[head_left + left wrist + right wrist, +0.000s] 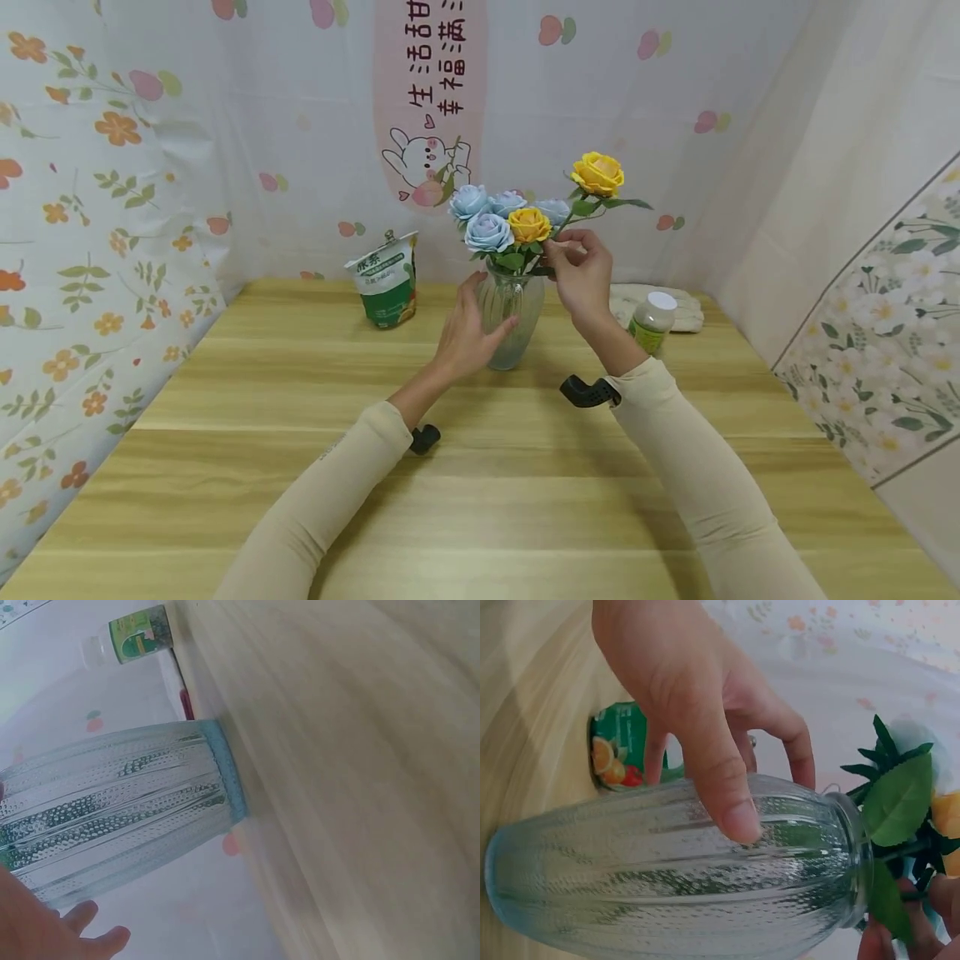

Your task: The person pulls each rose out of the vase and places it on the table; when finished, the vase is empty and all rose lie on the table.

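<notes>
A ribbed clear glass vase [525, 312] stands upright on the wooden table, its pale blue base showing in the left wrist view. My left hand [467, 335] holds it from the left, thumb on the near side and fingers round the far side. Several light blue roses [489, 233] and a yellow rose [529, 225] rise from its mouth. At the rim's right, my right hand [585, 279] pinches the green stem of another yellow rose [597, 174], which leans right above the others. Leaves hide where that stem's lower end lies.
Behind and left of the vase stands a green and white pouch [387, 292]. To the right are a small jar with a white lid [652, 323] and a flat cream padded item [687, 310]. A printed curtain [300, 150] hangs along the table's back edge.
</notes>
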Demonstrator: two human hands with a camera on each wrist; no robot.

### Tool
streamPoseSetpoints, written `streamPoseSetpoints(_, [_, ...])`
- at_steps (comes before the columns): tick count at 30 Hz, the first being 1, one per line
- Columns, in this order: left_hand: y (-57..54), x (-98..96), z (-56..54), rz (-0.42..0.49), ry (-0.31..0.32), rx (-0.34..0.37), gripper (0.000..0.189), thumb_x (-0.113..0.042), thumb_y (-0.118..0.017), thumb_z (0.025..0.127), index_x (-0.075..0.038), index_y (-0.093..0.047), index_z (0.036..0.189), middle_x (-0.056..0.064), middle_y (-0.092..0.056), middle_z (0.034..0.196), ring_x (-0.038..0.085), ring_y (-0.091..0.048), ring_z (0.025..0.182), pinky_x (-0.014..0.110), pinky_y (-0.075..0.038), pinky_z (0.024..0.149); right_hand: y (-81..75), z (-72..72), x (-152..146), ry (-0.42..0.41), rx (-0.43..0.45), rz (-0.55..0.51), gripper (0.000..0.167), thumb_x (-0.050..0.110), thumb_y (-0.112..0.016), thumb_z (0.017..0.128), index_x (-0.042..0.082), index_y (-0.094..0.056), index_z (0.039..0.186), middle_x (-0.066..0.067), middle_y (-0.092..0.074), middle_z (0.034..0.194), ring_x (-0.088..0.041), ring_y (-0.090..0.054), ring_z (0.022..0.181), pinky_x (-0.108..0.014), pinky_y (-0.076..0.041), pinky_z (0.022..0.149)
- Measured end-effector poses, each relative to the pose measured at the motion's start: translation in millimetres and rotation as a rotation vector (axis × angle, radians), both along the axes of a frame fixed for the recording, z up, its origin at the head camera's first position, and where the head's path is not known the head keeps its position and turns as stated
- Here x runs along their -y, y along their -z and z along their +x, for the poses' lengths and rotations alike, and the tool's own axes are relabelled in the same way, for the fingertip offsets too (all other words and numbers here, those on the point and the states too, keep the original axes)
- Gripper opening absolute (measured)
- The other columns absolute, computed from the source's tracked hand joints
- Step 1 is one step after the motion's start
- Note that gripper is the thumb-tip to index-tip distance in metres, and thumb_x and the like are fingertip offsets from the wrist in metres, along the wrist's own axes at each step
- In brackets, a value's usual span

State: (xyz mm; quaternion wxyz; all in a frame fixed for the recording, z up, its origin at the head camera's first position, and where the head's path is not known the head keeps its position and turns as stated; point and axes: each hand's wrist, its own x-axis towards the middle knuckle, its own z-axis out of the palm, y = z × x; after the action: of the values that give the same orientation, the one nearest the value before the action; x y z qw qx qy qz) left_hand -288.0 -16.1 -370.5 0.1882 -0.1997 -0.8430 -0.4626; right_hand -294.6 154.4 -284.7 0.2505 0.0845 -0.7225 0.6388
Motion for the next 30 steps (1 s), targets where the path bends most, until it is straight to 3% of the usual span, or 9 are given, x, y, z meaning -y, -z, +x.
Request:
streamPoseSetpoints(7, [0.0, -2.5, 4.0, 0.052, -0.010, 0.053, 0.085, -0.041, -0.070, 0.092, -0.011, -0.018, 0.153, 0.014, -0.031, 0.154, 0.035, -0.047, 0.131, 0.052, -0.043, 0.101, 14.5, -7.6, 4, -0.015, -0.152, -0.028, 0.016, -0.006, -0.073, 0.083, -0.008, -0.061, 0.094, -0.010, -0.074, 0.083, -0.010, -0.069, 0.076, -0.025, -0.055, 0.071])
streamPoseSetpoints(14, [1.4, -6.4, 7.0, 0.039, -0.018, 0.066, 0.085, -0.041, -0.069, 0.092, -0.013, -0.017, 0.153, 0.014, -0.031, 0.153, 0.037, -0.051, 0.125, 0.053, -0.046, 0.095, 21.3, -11.2, 3, -0.017, -0.206, -0.123, 0.011, -0.008, -0.065, 0.088, -0.007, -0.064, 0.099, 0.005, -0.071, 0.082, -0.009, -0.069, 0.080, -0.025, -0.055, 0.074])
streamPoseSetpoints(21, [0.3, -10.0, 7.6, 0.048, -0.026, 0.057, 0.083, -0.040, -0.068, 0.093, -0.016, -0.016, 0.153, 0.016, -0.032, 0.154, 0.038, -0.052, 0.124, 0.054, -0.047, 0.093, 18.1, -9.1, 4, 0.041, -0.243, -0.104, 0.018, -0.006, -0.062, 0.090, -0.010, -0.064, 0.108, -0.023, -0.070, 0.095, -0.007, -0.068, 0.080, -0.023, -0.054, 0.072])
streamPoseSetpoints(27, [3.4, -13.0, 7.3, 0.050, -0.042, 0.027, 0.082, -0.038, -0.068, 0.092, -0.013, -0.018, 0.152, 0.018, -0.034, 0.152, 0.038, -0.052, 0.123, 0.053, -0.047, 0.095, 10.3, -4.7, 8, 0.127, -0.248, -0.062, 0.023, -0.004, -0.063, 0.091, -0.012, -0.065, 0.112, -0.029, -0.070, 0.101, -0.003, -0.065, 0.079, -0.019, -0.052, 0.070])
streamPoseSetpoints(30, [3.9, -13.7, 6.9, 0.050, -0.049, 0.010, 0.082, -0.037, -0.069, 0.092, -0.011, -0.018, 0.151, 0.018, -0.034, 0.151, 0.038, -0.054, 0.121, 0.053, -0.047, 0.095, -2.1, 6.7, 12, 0.135, -0.269, -0.052, 0.025, -0.006, -0.062, 0.090, -0.014, -0.064, 0.113, -0.032, -0.069, 0.100, -0.002, -0.064, 0.079, -0.018, -0.052, 0.072])
